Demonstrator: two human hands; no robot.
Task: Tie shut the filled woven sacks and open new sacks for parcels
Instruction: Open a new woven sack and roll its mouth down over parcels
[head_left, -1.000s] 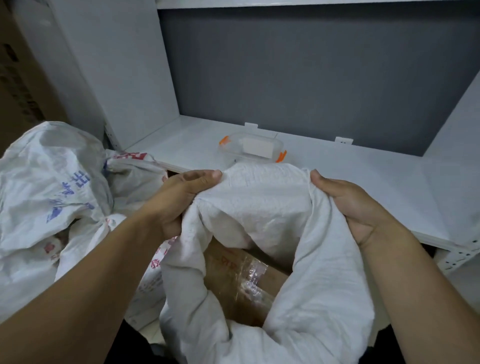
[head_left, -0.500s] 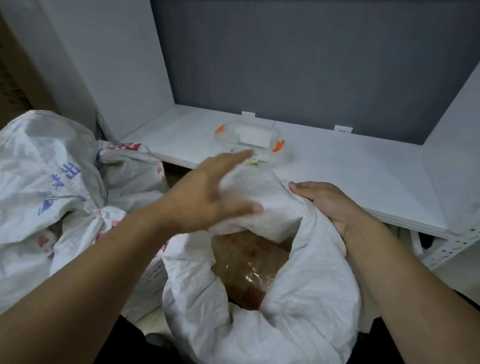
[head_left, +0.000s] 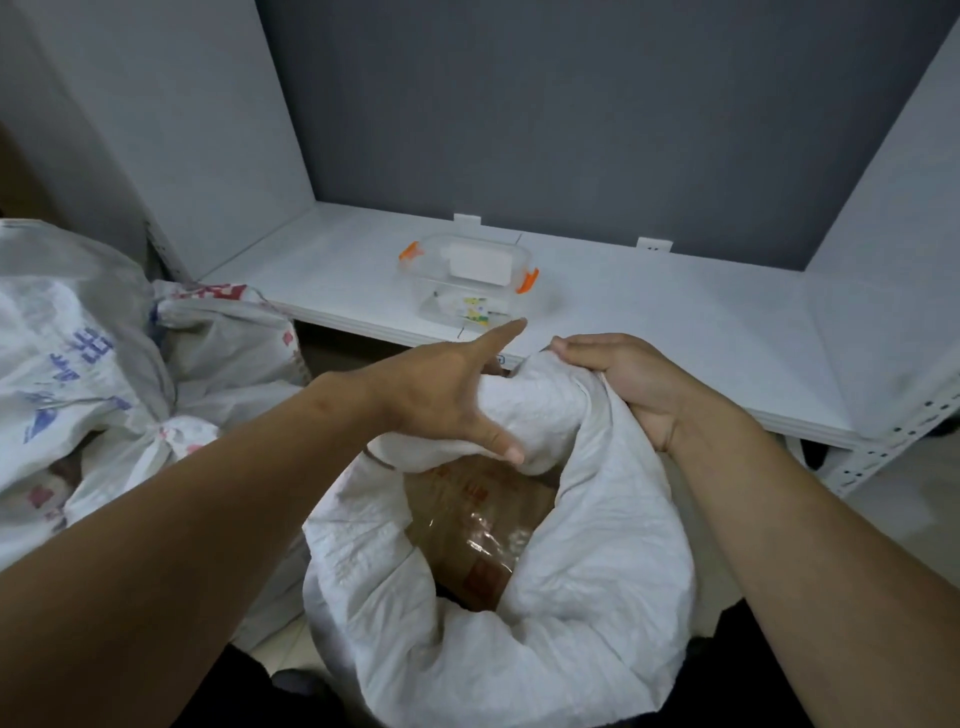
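Filled sack, mouth gaping.
White crinkled woven sack (head_left: 519, 613) is standing below the shelf's (head_left: 701, 332) front edge, brown taped parcel (head_left: 478, 525) showing inside; right hand (head_left: 631, 382) is gripping bunched rim, left hand (head_left: 441, 395) is lying spread-fingered on it.

The white woven sack (head_left: 519, 623) stands open, its rim bunched at the far side, a brown taped parcel (head_left: 478, 530) inside.

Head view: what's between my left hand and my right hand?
A bunched fold of the white woven sack's rim fills the gap between the left hand and the right hand, which grips it, in the head view.
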